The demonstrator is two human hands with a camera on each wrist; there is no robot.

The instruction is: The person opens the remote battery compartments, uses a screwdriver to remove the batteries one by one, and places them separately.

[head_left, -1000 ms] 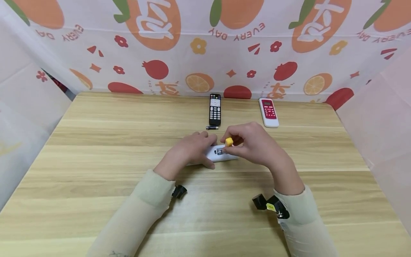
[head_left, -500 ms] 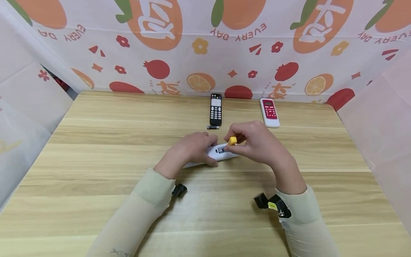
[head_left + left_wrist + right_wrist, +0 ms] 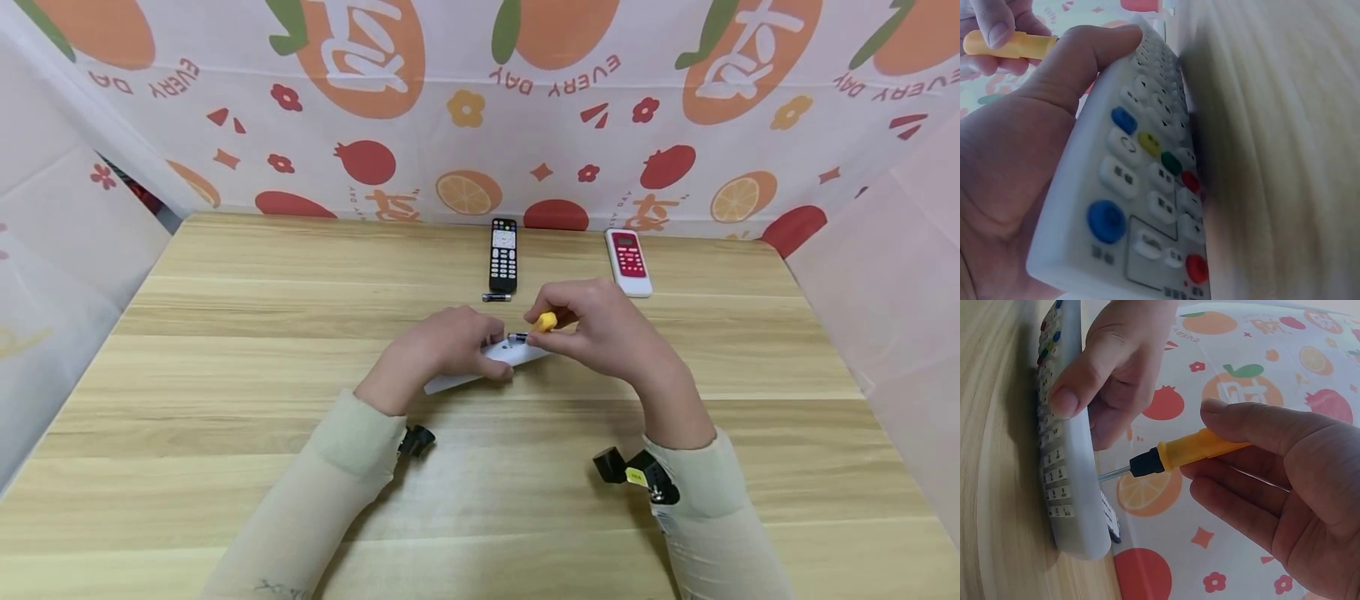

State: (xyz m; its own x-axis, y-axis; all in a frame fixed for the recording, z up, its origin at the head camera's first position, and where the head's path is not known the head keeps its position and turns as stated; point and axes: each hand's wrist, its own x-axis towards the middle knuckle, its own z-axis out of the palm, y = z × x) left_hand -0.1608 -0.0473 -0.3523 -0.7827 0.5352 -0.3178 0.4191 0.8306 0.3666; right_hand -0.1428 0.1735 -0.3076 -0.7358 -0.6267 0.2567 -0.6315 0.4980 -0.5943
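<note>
From the bottom middle of the head view, a black remote (image 3: 503,255) lies face up at 12 o'clock, near the table's (image 3: 480,517) far edge. A red-faced remote (image 3: 628,263) lies face up at 1, well apart from it. Behind hangs a fruit-print cloth (image 3: 525,125), with plainer cloths at 10 (image 3: 60,275) and 2 (image 3: 885,275).

Both sleeves (image 3: 300,500) beige, cuffs (image 3: 360,437) pale green. Left sleeve bears thin dark marking (image 3: 281,589). Black device (image 3: 417,441) at each wrist; right device (image 3: 609,466) carries yellow label (image 3: 636,477).
</note>
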